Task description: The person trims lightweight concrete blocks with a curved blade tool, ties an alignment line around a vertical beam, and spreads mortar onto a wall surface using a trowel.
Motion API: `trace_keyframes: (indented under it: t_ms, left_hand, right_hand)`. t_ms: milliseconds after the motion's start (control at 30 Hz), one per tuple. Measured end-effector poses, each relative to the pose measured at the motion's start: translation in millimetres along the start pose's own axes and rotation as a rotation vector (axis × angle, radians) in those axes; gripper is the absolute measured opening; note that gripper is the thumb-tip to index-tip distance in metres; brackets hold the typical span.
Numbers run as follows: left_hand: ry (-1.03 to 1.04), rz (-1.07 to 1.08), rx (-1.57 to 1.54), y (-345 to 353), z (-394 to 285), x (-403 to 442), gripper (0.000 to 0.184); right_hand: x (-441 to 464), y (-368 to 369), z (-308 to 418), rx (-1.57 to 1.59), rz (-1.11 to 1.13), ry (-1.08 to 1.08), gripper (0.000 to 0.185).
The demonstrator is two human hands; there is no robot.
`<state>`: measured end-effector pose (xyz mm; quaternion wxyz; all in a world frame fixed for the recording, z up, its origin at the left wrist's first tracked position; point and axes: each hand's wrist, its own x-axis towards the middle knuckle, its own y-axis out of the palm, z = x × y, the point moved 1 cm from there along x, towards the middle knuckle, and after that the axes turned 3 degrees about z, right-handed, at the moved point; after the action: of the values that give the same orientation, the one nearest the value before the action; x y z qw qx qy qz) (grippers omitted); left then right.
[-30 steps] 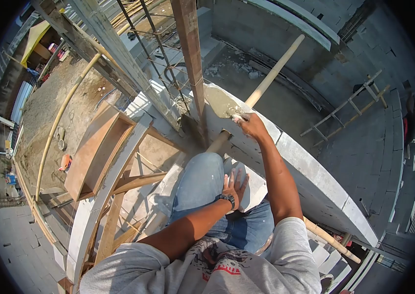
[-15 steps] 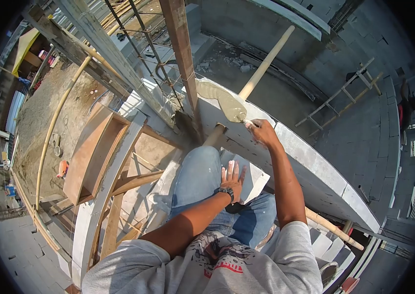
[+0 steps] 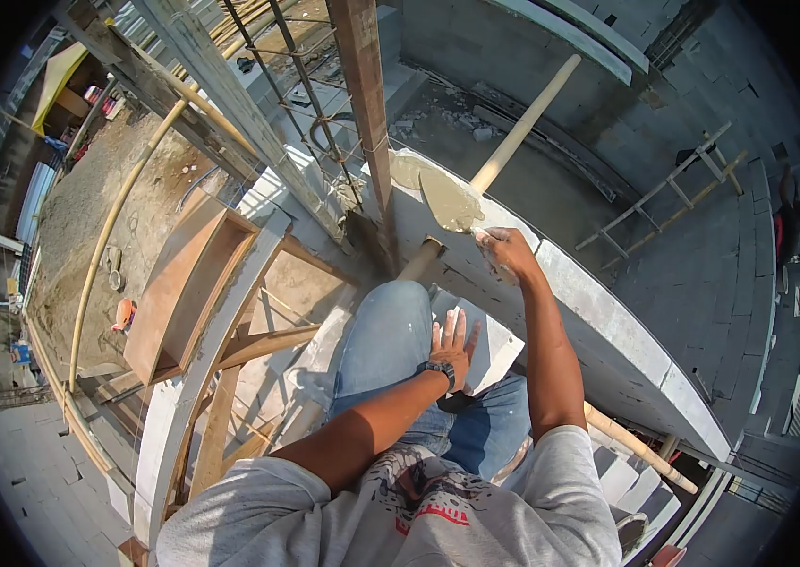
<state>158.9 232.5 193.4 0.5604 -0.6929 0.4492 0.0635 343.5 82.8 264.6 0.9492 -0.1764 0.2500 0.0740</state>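
My right hand (image 3: 508,253) is closed around the handle end of a trowel (image 3: 451,203), whose blade is coated in wet grey mortar. The blade lies over the top of a curved wall of pale blocks (image 3: 598,293), near its far end. More mortar (image 3: 406,171) is spread on the wall top just beyond the blade. My left hand (image 3: 454,348), with a dark watch at the wrist, has its fingers spread beside my bent knee, over a pale block surface (image 3: 490,345); whether it presses on the block or my leg I cannot tell.
A brown upright post (image 3: 362,94) and rebar (image 3: 301,85) stand at the wall's far end. A bamboo pole (image 3: 525,123) slants beyond the wall, and another (image 3: 421,257) pokes out below. Curved wooden formwork (image 3: 183,293) is on the left; a ladder (image 3: 655,203) leans at right.
The trowel has shifted slightly along the wall top, its blade now more tilted and bunched with mortar. The whole view has moved a little. My left hand stays in place.
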Motion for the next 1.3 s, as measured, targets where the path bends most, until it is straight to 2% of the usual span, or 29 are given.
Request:
trace_keyframes:
  t_ms: [200, 300, 400, 467, 567, 700, 800, 933, 1133, 1300]
  left_hand:
    - [-0.01, 0.011, 0.033, 3.1, 0.0, 2.1, 0.157]
    - [-0.014, -0.526, 0.231, 64.6, 7.1, 27.5, 0.152]
    - [0.011, 0.009, 0.054, 6.2, 1.5, 4.6, 0.148]
    - [0.019, -0.001, 0.034, -3.4, 0.7, -0.3, 0.15]
    - [0.011, -0.036, -0.008, 9.2, 2.6, 2.9, 0.156]
    - [0.003, -0.058, 0.018, 11.8, 2.5, 5.5, 0.159]
    - [-0.005, -0.075, 0.003, 16.4, 0.9, 4.5, 0.161]
    - [-0.019, -0.076, -0.003, 15.0, 1.5, 8.9, 0.162]
    - [-0.026, -0.027, 0.022, 10.5, 1.7, 8.6, 0.159]
    - [-0.005, 0.001, 0.02, 7.6, 1.2, 6.1, 0.156]
  right_hand:
    - [6.6, -0.8, 10.5, -0.13, 0.058, -0.052, 0.032]
    - [-10.5, -3.6, 4.9, -0.243, 0.039, -0.054, 0.031]
    - [-26.9, -11.0, 6.8, -0.182, 0.002, -0.079, 0.032]
    - [-24.2, -15.0, 1.8, -0.068, -0.074, -0.092, 0.032]
    - [2.7, -26.4, 7.1, -0.225, -0.016, -0.084, 0.032]
    - [36.8, -18.8, 19.0, -0.095, 0.043, -0.086, 0.03]
    - [56.4, -4.7, 35.3, -0.103, 0.082, -0.013, 0.032]
    - [70.4, 12.1, 52.8, -0.202, 0.169, -0.086, 0.041]
    - [36.9, 9.6, 49.2, -0.438, 0.022, -0.142, 0.04]
    - [5.2, -6.2, 25.8, -0.431, -0.002, -0.099, 0.036]
